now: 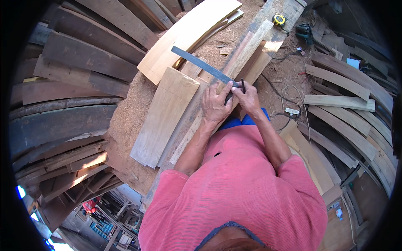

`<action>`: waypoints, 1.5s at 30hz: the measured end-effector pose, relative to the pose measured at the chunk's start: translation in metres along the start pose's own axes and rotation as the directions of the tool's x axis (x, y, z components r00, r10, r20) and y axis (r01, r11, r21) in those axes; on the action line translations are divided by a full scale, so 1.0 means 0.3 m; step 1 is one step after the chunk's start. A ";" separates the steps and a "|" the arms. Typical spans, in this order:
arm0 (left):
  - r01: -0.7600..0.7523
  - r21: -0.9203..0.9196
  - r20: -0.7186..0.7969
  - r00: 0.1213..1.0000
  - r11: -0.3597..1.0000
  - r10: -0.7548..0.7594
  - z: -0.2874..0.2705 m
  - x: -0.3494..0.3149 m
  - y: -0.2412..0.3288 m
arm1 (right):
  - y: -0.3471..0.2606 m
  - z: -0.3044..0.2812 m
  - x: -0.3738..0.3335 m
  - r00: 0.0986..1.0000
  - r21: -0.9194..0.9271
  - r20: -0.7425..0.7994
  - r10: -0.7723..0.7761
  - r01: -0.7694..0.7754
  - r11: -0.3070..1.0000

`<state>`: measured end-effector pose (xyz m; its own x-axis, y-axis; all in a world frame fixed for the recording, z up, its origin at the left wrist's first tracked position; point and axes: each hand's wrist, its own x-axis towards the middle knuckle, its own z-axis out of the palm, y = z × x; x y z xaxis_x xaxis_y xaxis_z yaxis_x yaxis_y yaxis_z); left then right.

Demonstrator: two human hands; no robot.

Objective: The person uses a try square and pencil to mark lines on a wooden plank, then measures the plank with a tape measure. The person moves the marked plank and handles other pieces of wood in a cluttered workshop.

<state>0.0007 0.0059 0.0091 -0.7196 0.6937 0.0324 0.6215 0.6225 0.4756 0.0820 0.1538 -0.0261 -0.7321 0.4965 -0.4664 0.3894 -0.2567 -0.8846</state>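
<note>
A try square with a long grey blade (201, 64) lies across a long narrow board (250, 47) in front of me. My left hand (216, 104) presses the square's near end against the board, its fingers closed around the dark stock. Close beside it, my right hand (248, 99) pinches a thin dark pencil-like marker (243, 85) at the near end of the blade. My two hands nearly touch. To the left of the narrow board lies a wide pale plank (167, 113), and beyond it a curved light board (188, 31).
A yellow tape measure (279, 19) sits at the bench's far end, near a dark green power tool (304, 33) with a cord. Sawdust (130, 121) covers the floor. Stacked planks (83, 54) line the left side; more boards (341, 104) lie at right beside a white power strip (292, 111).
</note>
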 end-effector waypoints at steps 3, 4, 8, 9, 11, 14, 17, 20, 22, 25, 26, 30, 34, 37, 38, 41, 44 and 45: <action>-0.020 0.018 -0.011 1.000 1.000 0.020 0.006 0.002 0.001 | -0.056 -0.093 0.009 0.881 -0.427 -0.148 -0.450 0.353 0.833; -0.019 0.019 -0.018 1.000 1.000 0.019 0.006 -0.003 -0.003 | -0.119 -0.111 -0.001 0.882 -0.462 -0.126 -0.454 0.353 0.814; -0.014 0.021 -0.018 1.000 1.000 0.014 0.014 -0.008 -0.011 | -0.271 -0.152 -0.020 0.896 -0.262 -0.046 -0.443 0.417 0.870; -0.014 0.018 -0.019 1.000 1.000 0.015 0.009 -0.004 -0.007 | -0.275 -0.152 -0.007 0.897 -0.246 0.023 -0.442 0.434 0.867; -0.014 0.014 -0.020 1.000 1.000 0.014 -0.004 0.002 0.004 | -0.278 -0.145 0.028 0.878 -0.270 0.143 -0.457 0.479 0.835; 0.017 0.003 0.009 1.000 1.000 -0.017 -0.018 0.004 0.013 | -0.279 -0.124 0.073 0.848 -0.342 0.258 -0.463 0.528 0.777; 0.033 -0.007 0.010 0.999 0.999 -0.032 -0.015 0.003 0.010 | -0.318 -0.150 0.067 0.868 -0.412 0.320 -0.380 0.489 0.769; 0.021 -0.040 -0.016 1.000 0.999 -0.022 -0.018 0.005 0.013 | -0.395 -0.201 0.040 0.891 -0.519 0.361 -0.277 0.438 0.734; 0.052 -0.063 0.011 0.999 0.997 -0.052 -0.025 0.010 0.019 | -0.414 -0.205 0.040 0.907 -0.472 0.337 -0.254 0.396 0.787; 0.055 -0.054 0.024 0.998 0.997 -0.053 -0.031 0.013 0.016 | -0.381 -0.137 0.077 0.852 -0.382 0.293 -0.434 0.520 0.764; 0.047 -0.044 0.024 0.999 0.998 -0.046 -0.033 0.015 0.015 | -0.375 -0.131 0.087 0.854 -0.380 0.322 -0.409 0.512 0.770; 0.046 -0.083 0.023 0.999 0.995 -0.045 -0.040 0.020 0.015 | -0.366 -0.150 0.109 0.837 -0.392 0.415 -0.356 0.518 0.761; 0.068 -0.107 0.041 0.997 0.992 -0.064 -0.038 0.018 0.003 | -0.422 -0.220 0.120 0.831 -0.512 0.507 -0.229 0.505 0.695; 0.069 -0.119 0.045 0.997 0.991 -0.064 -0.044 0.023 0.003 | -0.433 -0.247 0.134 0.854 -0.546 0.509 -0.107 0.416 0.727; 0.068 -0.124 0.045 0.997 0.990 -0.062 -0.044 0.027 0.003 | -0.436 -0.250 0.139 0.864 -0.545 0.498 -0.066 0.372 0.751; 0.080 -0.129 0.059 0.996 0.988 -0.073 -0.040 0.023 -0.001 | -0.451 -0.238 0.143 0.889 -0.481 0.454 -0.061 0.303 0.823; 0.104 -0.165 0.060 0.994 0.981 -0.095 -0.031 0.022 -0.008 | -0.458 -0.223 0.157 0.894 -0.464 0.434 -0.115 0.331 0.822; 0.104 -0.164 0.064 0.993 0.981 -0.095 -0.033 0.024 -0.011 | -0.462 -0.215 0.162 0.895 -0.463 0.432 -0.110 0.325 0.825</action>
<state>-0.0098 0.0052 0.0164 -0.7541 0.6532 -0.0689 0.4839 0.6234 0.6141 0.0286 0.2670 0.0743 -0.9397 0.1147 -0.3222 0.3419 0.3337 -0.8785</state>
